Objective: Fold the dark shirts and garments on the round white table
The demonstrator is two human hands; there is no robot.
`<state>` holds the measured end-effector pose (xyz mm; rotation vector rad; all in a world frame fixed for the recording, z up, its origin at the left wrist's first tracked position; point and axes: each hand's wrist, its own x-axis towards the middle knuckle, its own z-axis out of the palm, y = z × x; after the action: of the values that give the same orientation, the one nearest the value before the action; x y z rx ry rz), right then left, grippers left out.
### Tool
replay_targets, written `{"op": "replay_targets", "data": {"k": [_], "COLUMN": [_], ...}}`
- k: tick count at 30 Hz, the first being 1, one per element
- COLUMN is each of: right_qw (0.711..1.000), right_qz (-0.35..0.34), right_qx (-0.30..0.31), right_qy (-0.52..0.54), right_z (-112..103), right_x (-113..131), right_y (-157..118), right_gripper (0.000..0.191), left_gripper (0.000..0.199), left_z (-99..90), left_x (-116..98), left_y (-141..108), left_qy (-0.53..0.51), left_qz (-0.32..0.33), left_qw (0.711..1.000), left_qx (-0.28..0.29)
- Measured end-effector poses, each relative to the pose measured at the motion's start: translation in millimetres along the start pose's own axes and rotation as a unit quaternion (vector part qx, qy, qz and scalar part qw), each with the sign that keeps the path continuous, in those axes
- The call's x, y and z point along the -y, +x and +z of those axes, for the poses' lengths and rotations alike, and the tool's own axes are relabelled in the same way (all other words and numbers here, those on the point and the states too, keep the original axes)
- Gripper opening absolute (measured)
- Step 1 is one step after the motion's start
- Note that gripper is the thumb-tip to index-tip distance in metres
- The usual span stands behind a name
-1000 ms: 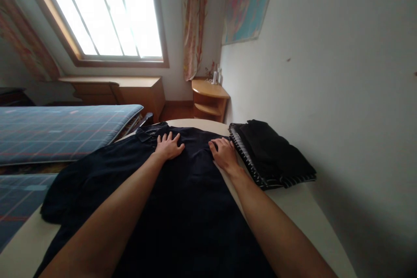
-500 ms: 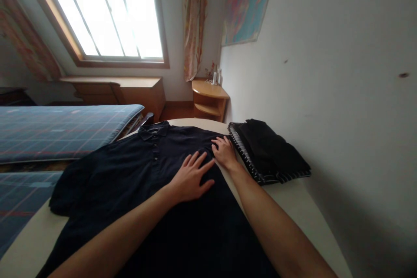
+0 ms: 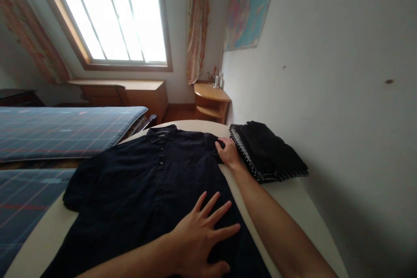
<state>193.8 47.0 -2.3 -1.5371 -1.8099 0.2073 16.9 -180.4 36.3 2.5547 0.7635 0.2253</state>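
A dark navy button-up shirt (image 3: pixel 140 182) lies spread front side up on a cream round-edged table (image 3: pixel 312 217), with its collar away from me. My left hand (image 3: pixel 203 236) is open over the lower right part of the shirt, its fingers spread wide. At the shirt's right sleeve, my right hand (image 3: pixel 229 153) has its fingers curled and its thumb near the fingertips, closed on the sleeve's end. Just right of that hand sits a stack of folded dark clothes (image 3: pixel 272 150), black on top with striped cloth beneath.
Blue plaid mattresses (image 3: pixel 65 132) lie to the left of the table. A wall (image 3: pixel 342 130) runs along the right side. Beyond the table stand a small wooden corner shelf (image 3: pixel 211 92) and a wooden desk (image 3: pixel 143 91) under a bright window (image 3: pixel 114 13).
My left hand has slid towards me down the shirt, its fingers spreading wider. My right hand has stayed at the sleeve, its fingers going from flat to curled. The view has shifted slightly.
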Motion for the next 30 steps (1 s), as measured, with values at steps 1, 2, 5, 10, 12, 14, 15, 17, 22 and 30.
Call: {"op": "replay_targets", "data": {"k": [1,2,5,10,12,14,15,17,22,30], "right_qw": [1.0,1.0,0.997,0.996,0.998,1.0,1.0,0.999,0.996,0.979], "right_qz": [0.009,0.02,0.054,0.059,0.038,0.012,0.001,-0.01,0.016,0.048], "right_qx": [-0.001,0.001,0.018,0.033,0.027,0.02,0.016,0.003,-0.028,-0.036], "right_qy": [-0.009,-0.021,-0.06,-0.066,-0.046,-0.017,0.001,0.036,0.079,0.196], "right_z": [1,1,3,4,4,4,4,2,-6,-30], "right_x": [0,1,3,1,-1,-3,-3,-2,1,22], "right_y": [-2,-4,-9,-9,-7,-5,-4,-1,7,19], "right_gripper": [0.044,0.046,0.051,0.049,0.047,0.049,0.051,0.054,0.049,0.048], "left_gripper": [0.075,0.074,0.067,0.065,0.065,0.063,0.062,0.06,0.058,0.061], "left_z": [0.0,-0.9,-9.1,-32.2,-37.3,-37.8,-36.7,-33.5,-30.6,-42.7], "left_x": [-3,-3,11,75,97,112,116,120,119,105], "left_y": [-1,-1,7,19,18,15,14,11,11,9], "left_qy": [-0.004,-0.004,0.03,0.144,0.157,0.157,0.156,0.155,0.147,0.109], "left_qz": [-0.005,-0.015,-0.087,-0.25,-0.276,-0.276,-0.273,-0.269,-0.264,-0.088], "left_qw": [1.0,1.0,0.995,0.946,0.937,0.938,0.939,0.939,0.94,0.985], "left_qx": [0.004,0.005,-0.033,-0.148,-0.147,-0.14,-0.14,-0.145,-0.158,-0.098]}}
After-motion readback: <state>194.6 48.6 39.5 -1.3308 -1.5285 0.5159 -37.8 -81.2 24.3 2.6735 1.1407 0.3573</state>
